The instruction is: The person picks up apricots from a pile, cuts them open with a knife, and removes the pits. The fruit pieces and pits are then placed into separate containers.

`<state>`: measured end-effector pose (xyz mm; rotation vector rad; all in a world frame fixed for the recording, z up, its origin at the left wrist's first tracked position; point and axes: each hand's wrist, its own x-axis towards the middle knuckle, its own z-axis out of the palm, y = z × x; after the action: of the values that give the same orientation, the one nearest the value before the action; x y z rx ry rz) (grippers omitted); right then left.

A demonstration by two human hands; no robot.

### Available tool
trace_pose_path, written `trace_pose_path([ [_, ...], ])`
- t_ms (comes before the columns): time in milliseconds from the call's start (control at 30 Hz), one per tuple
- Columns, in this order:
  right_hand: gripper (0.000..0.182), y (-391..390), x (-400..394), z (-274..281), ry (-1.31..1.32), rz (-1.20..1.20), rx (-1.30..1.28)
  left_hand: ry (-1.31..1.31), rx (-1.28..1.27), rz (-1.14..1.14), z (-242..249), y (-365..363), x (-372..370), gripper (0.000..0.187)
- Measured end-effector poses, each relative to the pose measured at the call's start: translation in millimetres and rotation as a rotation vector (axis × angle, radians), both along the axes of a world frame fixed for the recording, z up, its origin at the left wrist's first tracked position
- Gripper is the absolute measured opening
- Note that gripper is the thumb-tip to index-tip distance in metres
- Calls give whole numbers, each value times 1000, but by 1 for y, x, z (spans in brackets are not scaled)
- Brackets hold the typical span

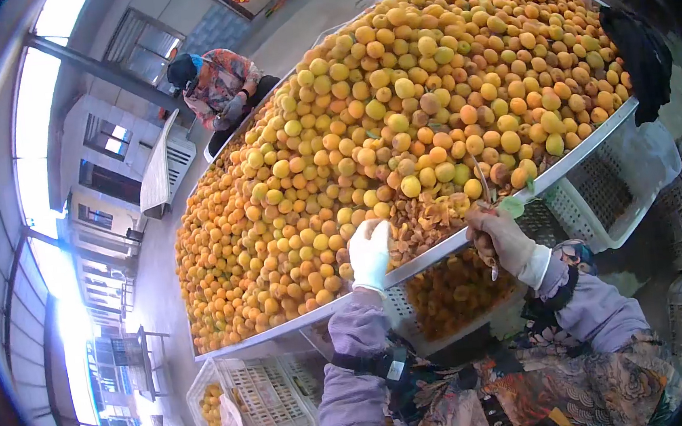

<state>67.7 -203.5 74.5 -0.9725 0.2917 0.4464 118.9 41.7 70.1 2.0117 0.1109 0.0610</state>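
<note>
A large heap of apricots (337, 165) fills a long metal-edged table (434, 253) in front of me. My left hand (370, 252), in a white glove, is closed at the near edge of the heap; what its fingers hold is hidden. To its right, my right hand (501, 239), in a stained glove, is closed on a thin, curved, blade-like tool (480, 175) that sticks up past the fingers. A green leaf-like piece (512, 206) lies by that hand. Between the two hands is a pile of torn brown and orange apricot pieces (430, 212).
Below the table edge, a crate (461, 292) holds brownish fruit pieces. White plastic crates stand at the lower left (260, 398) and at the right (591, 199). Dark cloth (640, 61) hangs over the right end. Another person (221, 90) sits across the heap.
</note>
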Motion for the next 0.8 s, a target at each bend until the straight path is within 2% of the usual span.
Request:
trace_pose_path([
  [67,29,1,1,-5,10,30,-23,-17,-82,-1,-5,0,3,20],
  [133,29,3,2,-5,17,61,-43,-83,22,-83,-11,3,7,25],
  [200,28,5,2,-2,23,47,-31,-85,-49,-90,-19,5,10,29],
  [267,29,5,1,0,31,60,-36,-126,19,-63,-21,6,11,30],
  [400,30,4,1,0,36,88,-49,1,-110,7,-12,4,12,33],
  [600,31,5,2,-6,-4,63,-70,-47,51,-44,-9,-8,16,37],
  [667,31,6,2,-9,-2,53,-66,-87,291,7,-18,-5,20,42],
  [767,31,7,3,-9,-7,42,-80,-112,343,49,32,-33,-2,35],
  [800,31,7,2,-9,-10,43,-100,-107,343,48,27,-29,0,35],
])
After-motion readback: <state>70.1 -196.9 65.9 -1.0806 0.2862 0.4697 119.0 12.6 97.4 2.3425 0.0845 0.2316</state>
